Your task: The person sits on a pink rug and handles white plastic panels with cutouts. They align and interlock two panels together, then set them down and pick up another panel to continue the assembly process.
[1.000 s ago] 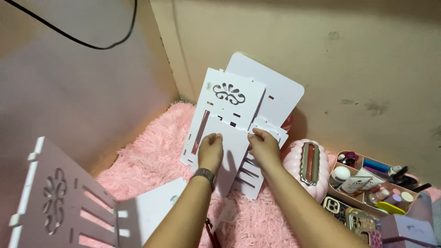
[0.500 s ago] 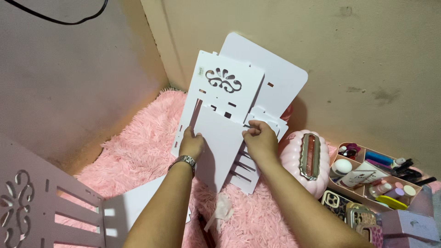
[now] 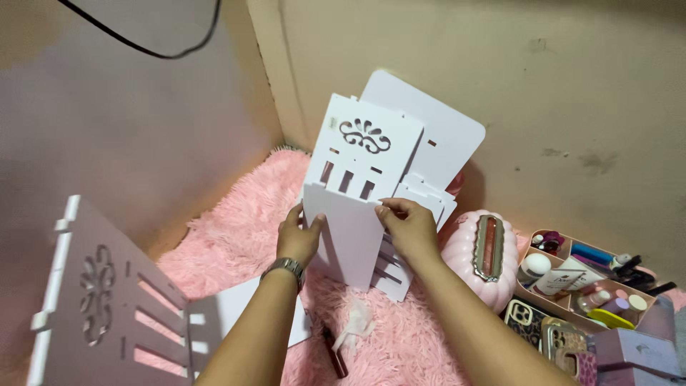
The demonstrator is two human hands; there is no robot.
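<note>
Both hands, left hand (image 3: 299, 236) and right hand (image 3: 407, 227), grip a plain white panel (image 3: 346, 236) (upright) before carved panels (image 3: 371, 154).

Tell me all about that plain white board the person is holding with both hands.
The plain white panel is flat, smooth and rectangular, seemingly painted board or plastic. It is held upright over the pink fluffy rug, in front of a white carved panel with a scroll cutout and slots. The left hand grips its left edge, the right hand its upper right edge.

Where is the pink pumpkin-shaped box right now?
In the head view, the pink pumpkin-shaped box sits on the pink fluffy rug, right of centre, just right of the right hand and left of the compartmented cosmetics tray.
</note>
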